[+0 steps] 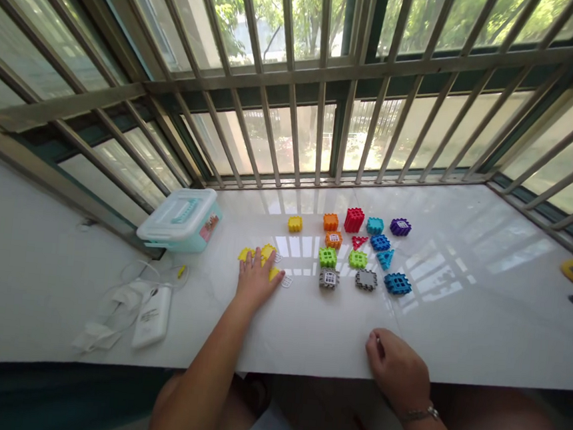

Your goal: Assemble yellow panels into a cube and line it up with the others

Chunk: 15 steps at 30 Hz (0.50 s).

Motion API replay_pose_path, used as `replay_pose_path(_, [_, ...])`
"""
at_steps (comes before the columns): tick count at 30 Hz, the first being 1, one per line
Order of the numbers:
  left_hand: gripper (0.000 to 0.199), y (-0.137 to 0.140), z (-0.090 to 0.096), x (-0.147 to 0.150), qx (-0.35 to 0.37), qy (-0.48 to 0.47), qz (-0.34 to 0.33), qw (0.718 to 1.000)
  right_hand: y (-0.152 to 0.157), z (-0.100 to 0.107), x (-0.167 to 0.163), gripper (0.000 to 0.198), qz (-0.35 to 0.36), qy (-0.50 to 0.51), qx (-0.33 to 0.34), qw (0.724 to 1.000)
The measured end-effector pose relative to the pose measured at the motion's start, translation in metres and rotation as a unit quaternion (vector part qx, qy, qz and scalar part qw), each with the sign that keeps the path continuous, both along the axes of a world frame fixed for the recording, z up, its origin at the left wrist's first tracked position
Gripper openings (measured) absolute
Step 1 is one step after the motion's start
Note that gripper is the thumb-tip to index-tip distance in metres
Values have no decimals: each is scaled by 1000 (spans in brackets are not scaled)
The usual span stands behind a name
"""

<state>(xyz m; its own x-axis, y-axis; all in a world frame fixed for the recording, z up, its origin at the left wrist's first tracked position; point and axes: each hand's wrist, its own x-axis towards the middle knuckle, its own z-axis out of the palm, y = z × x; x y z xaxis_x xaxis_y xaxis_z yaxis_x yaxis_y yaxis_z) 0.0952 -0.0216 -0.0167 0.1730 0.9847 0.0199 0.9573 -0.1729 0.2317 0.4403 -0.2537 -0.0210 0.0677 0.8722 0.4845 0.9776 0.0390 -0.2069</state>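
Note:
My left hand point(254, 280) lies with fingers spread over several flat yellow plastic building pieces point(269, 250) on the white table. Its palm and fingers partly cover them. Beside its thumb is a small white lattice piece point(287, 281), and another shows near the fingers. My right hand point(397, 368) rests curled into a fist at the table's front edge, with nothing visible in it. It is nearest to a dark blue stack of building pieces point(397, 283) and a grey piece point(366, 279). A separate yellow stack point(294, 224) stands beyond my left hand.
More building pieces are grouped by colour: a red stack point(354, 220), an orange stack point(331, 221), a green stack point(327, 257) and a purple stack point(400, 226). At left are a lidded plastic box point(181, 222), a white power bank point(152, 317) and cables. Barred windows enclose the table.

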Motion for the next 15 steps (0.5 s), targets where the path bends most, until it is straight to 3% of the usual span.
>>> replay_pose_path(8, [76, -20, -1, 0, 12, -22, -23, 999, -1, 0, -1, 31, -10, -5, -1, 1000])
replay_pose_path(15, [58, -13, 4, -16, 44, -99, -20, 994, 0, 1, 2, 31, -6, -13, -5, 1000])
